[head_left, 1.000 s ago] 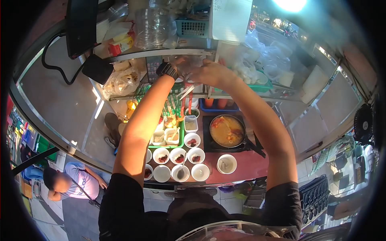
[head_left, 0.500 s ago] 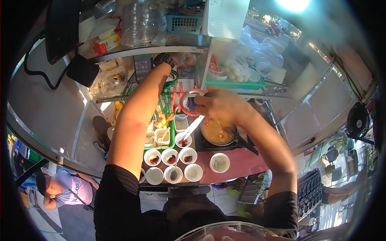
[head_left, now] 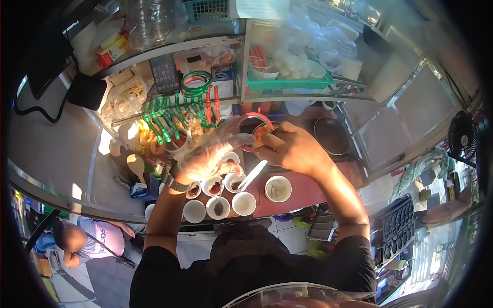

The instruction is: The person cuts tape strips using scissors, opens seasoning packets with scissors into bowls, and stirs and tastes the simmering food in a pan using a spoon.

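My right hand (head_left: 294, 150) grips a red roll of tape (head_left: 240, 124) above the counter. My left hand (head_left: 205, 163), wearing a dark wristwatch (head_left: 173, 179), reaches toward the roll; it is blurred and looks covered by clear plastic, so its grip is unclear. Below the hands stand several white cups (head_left: 243, 204), some with dark red filling. A metal spoon (head_left: 219, 207) rests in one cup, and a white handle (head_left: 253, 176) leans out of another. The pot of orange soup is mostly hidden behind my right hand.
Green and red tape strips (head_left: 163, 120) hang from the shelf edge, near a green tape roll (head_left: 196, 82) and a phone (head_left: 164, 74). A dark pan (head_left: 332, 136) sits at right. A teal tray (head_left: 290, 82) holds food behind glass. A person (head_left: 97, 241) is at lower left.
My left hand has come back from the shelf by the green tape roll toward the red roll. My right hand still holds the red roll. The camera view has shifted.
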